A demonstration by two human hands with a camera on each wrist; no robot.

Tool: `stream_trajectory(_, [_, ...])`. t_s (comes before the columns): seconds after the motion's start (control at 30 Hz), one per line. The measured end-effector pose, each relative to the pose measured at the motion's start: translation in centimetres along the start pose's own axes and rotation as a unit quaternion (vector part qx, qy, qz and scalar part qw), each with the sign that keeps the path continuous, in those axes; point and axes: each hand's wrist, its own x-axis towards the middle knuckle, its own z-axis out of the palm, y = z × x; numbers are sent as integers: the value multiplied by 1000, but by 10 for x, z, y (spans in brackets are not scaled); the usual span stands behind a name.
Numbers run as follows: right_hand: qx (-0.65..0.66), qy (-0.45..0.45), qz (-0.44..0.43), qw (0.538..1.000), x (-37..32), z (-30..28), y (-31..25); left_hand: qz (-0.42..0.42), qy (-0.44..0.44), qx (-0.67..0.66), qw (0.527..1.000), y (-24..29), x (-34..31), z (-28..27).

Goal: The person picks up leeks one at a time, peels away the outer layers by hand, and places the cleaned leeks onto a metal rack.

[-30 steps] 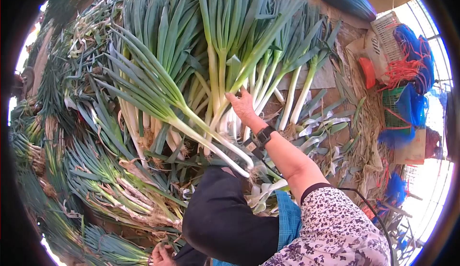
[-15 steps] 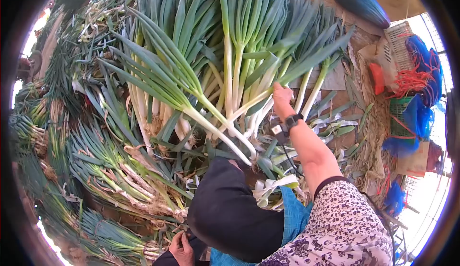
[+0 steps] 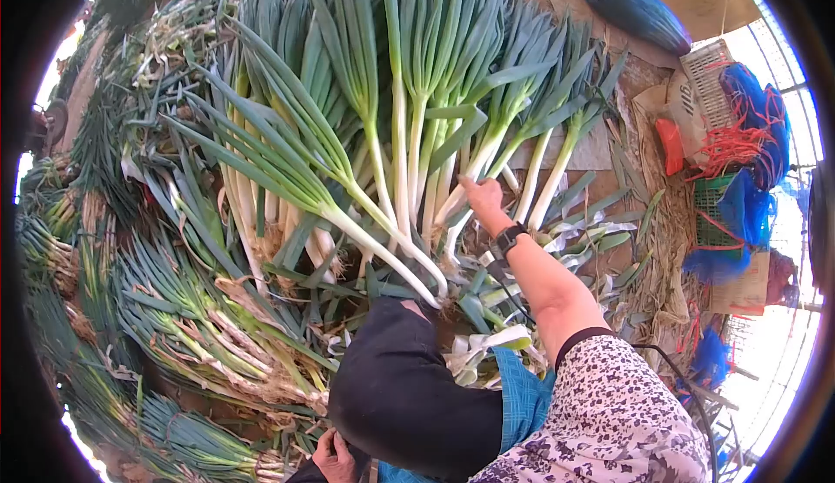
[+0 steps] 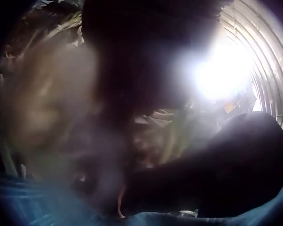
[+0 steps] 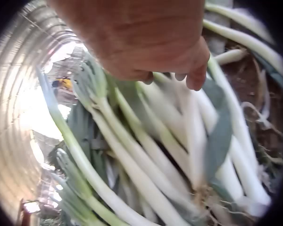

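Note:
In the head view, my right hand (image 3: 483,197) grips the pale stem of a green onion (image 3: 487,150) at the right side of a spread of long green onions. The right wrist view shows the same hand (image 5: 155,42) with fingers curled down over white stems (image 5: 193,136). Two green onions (image 3: 374,238) lie slanted across the front of the spread, their root ends by my knee. My left hand (image 3: 335,457) rests low beside the knee, fingers loosely curled, nothing visible in it. The left wrist view is dark and blurred.
More green onions (image 3: 217,335) lie heaped at the left, some in bundles. Stripped leaves (image 3: 600,231) litter the ground at the right. Beyond them are a white crate (image 3: 709,74), blue netting (image 3: 748,209) and red ties (image 3: 735,139). A dark blue roll (image 3: 635,9) lies at the back.
My right hand swung a green onion rightward across the spread, then came back slightly left and lower. That onion no longer crosses the other stems. The left hand stays by the knee.

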Motion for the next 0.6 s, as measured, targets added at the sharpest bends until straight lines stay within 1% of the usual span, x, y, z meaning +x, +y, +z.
stream_trajectory(0.03, [13, -11, 10, 1000, -3, 12, 10, -18, 13, -20, 1000, -4, -7, 1])
stream_trajectory(0.07, [0, -53, 21, 998, -14, 6, -4, -39, -26, 1, 999, -9, -11, -2])
stream_trajectory(0.1, [-20, -47, 1, 999, -14, 14, 0, -41, -29, 5, 999, -12, -13, -2])
stream_trajectory(0.17, [-39, -73, 15, 996, -6, 19, 6, 11, -73, 33, 997, -18, -10, 0])
stream_trajectory(0.2, [12, -68, 34, 997, 2, 23, 15, 36, -93, 44, 994, -17, -8, -1])
stream_trajectory(0.23, [62, -62, 50, 995, 12, 21, 24, 38, -90, 42, 994, -16, -7, -3])
stream_trajectory(0.27, [160, -74, 134, 975, 14, 7, 29, 8, -58, 22, 998, -11, -5, -3])
stream_trajectory(0.3, [463, -125, 116, 870, 9, -5, 43, -25, -27, 2, 999, -9, -4, -1])
stream_trajectory(0.33, [501, -215, 148, 825, 3, -31, 52, -14, -14, 30, 999, -15, -5, 1])
stream_trajectory(0.37, [518, -198, 163, 816, 10, -36, 84, -20, -15, 28, 999, -23, -8, 4])
stream_trajectory(0.4, [336, -150, 146, 918, 23, -38, 113, -48, -32, -12, 998, -32, -10, 6])
stream_trajectory(0.43, [142, -96, 123, 978, 33, -38, 141, -73, -50, -52, 995, -38, -12, 7])
stream_trajectory(0.47, [141, -95, 125, 977, 24, -43, 136, -14, -83, -13, 996, -17, -7, 8])
stream_trajectory(0.5, [-57, 79, -63, 993, 7, -47, 123, -15, -85, -11, 996, -18, -8, 8])
stream_trajectory(0.53, [-249, 244, -244, 905, -8, -46, 110, 17, -116, 41, 992, -20, -9, 8])
stream_trajectory(0.57, [-249, 245, -240, 906, -13, -39, 102, 51, -146, 91, 984, -19, -8, 8])
stream_trajectory(0.6, [-143, 160, -229, 949, -14, -32, 91, 55, -148, 92, 983, -15, -5, 9])
